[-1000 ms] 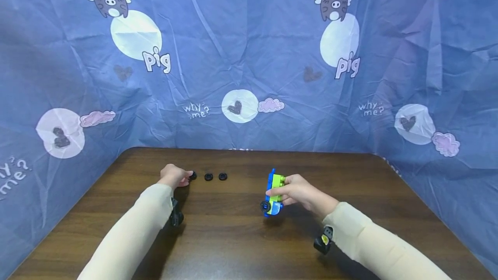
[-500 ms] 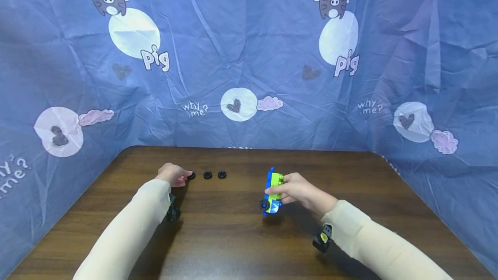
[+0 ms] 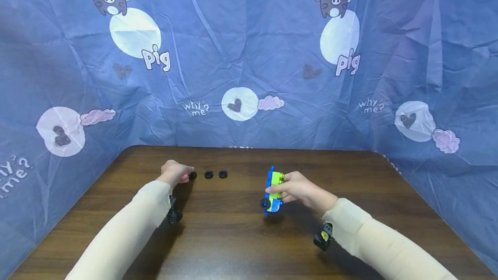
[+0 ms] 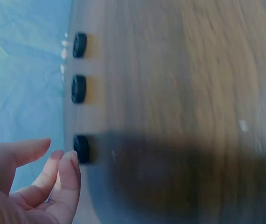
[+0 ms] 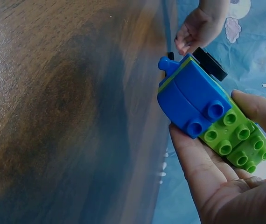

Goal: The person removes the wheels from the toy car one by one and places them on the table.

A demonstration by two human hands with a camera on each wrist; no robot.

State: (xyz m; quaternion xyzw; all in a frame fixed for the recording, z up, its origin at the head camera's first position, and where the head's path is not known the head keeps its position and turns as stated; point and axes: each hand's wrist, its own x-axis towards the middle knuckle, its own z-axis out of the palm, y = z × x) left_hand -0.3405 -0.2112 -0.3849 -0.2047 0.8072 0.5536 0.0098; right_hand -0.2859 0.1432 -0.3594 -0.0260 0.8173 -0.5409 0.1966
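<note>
My left hand (image 3: 174,172) is at the leftmost of three black toy wheels on the table. In the left wrist view its fingertips are right against or just in front of that wheel (image 4: 82,149), and the thumb stands apart from the fingers. The other two wheels, a middle wheel (image 3: 209,174) and a right-hand wheel (image 3: 223,174), lie in a row beside it. My right hand (image 3: 302,190) holds a blue and green building-block toy car (image 3: 276,181) above the table, between thumb and fingers. One black wheel (image 5: 209,64) is fitted on the car's side; its opposite side is hidden.
The brown wooden table (image 3: 233,237) has rounded far corners. A blue printed cloth (image 3: 241,46) hangs behind it and along both sides. Each wrist carries a small black camera, such as the right wrist camera (image 3: 322,239).
The left hand has shifted only slightly at the leftmost wheel. The right hand keeps the toy car in nearly the same place. The wheels have not visibly moved on the table.
</note>
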